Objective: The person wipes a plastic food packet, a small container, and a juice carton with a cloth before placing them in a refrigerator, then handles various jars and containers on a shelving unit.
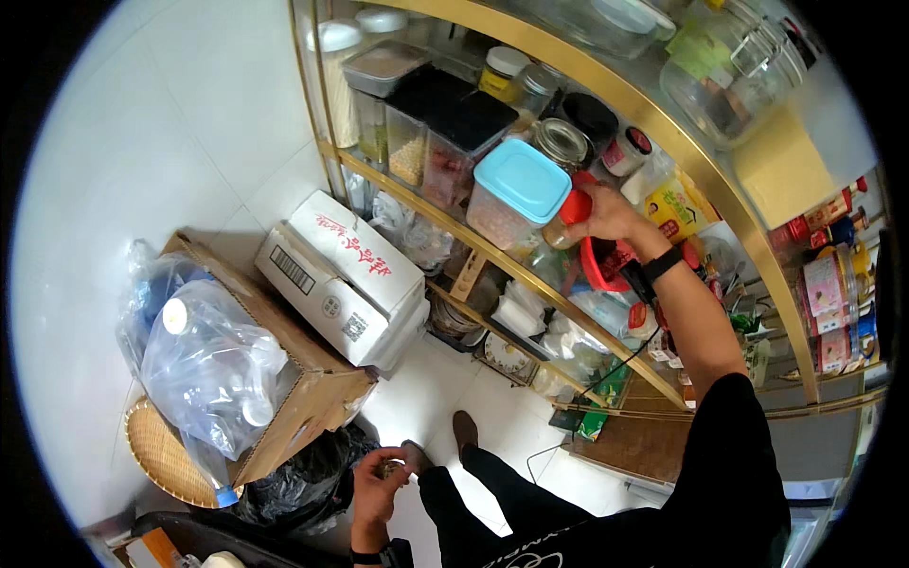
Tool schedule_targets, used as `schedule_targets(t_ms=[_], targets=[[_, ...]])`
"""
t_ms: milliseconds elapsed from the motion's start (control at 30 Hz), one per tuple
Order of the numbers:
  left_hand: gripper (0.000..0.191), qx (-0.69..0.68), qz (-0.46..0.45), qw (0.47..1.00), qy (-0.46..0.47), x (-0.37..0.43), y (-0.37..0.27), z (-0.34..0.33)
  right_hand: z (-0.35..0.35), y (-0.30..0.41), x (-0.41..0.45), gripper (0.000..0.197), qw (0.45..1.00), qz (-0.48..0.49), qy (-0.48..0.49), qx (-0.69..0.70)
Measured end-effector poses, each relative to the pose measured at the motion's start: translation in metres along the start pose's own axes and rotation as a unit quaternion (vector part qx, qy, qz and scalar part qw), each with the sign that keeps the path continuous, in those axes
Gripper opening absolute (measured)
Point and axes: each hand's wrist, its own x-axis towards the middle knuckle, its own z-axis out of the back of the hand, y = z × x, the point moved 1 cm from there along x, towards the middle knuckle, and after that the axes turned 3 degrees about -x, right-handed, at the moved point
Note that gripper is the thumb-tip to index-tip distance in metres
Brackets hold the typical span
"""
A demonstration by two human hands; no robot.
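My right hand (pixel 609 213) reaches into the gold-framed shelf, its fingers around a small jar with a red lid (pixel 576 206). Directly left of that jar stands a clear plastic container with a light-blue lid (pixel 523 180). Below my right wrist lies a red plastic basket or bowl (pixel 603 266). My left hand (pixel 376 486) hangs low in front of my legs, fingers curled around a small brownish object (pixel 389 468). Most of that object is hidden, so its kind is unclear. A glass clip-top jar (pixel 562 142) sits behind the blue-lidded container.
Black-lidded food containers (pixel 454 106) fill the shelf's left part. The gold shelf edge (pixel 497 255) crosses below my right hand. On the left, a cardboard box (pixel 305 397) holds bagged plastic bottles (pixel 213 362). Nearby are a white carton (pixel 348 277), a woven basket (pixel 160 454) and a black bag (pixel 305 483).
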Motion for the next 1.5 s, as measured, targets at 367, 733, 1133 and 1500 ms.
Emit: schedule_targets(t_ms=[367,733,1133,1500], targets=[[0.026,-0.009,-0.005,1.0,-0.003,0.015,0.017,0.014,0.065,0.049,-0.005,0.058,0.983,-0.017,-0.182,-0.005],[0.027,-0.055,0.002,0.998,-0.02,0.039,0.058,0.036,0.081,0.097,0.044,0.068,0.968,0.017,-0.25,-0.025],[0.025,-0.114,0.012,0.993,-0.036,0.043,0.066,0.049,0.065,0.081,0.077,0.08,0.955,0.06,-0.272,-0.097],[0.025,-0.081,-0.013,0.996,-0.036,0.042,0.045,0.047,0.072,0.091,0.072,0.078,0.971,0.019,-0.238,-0.028]])
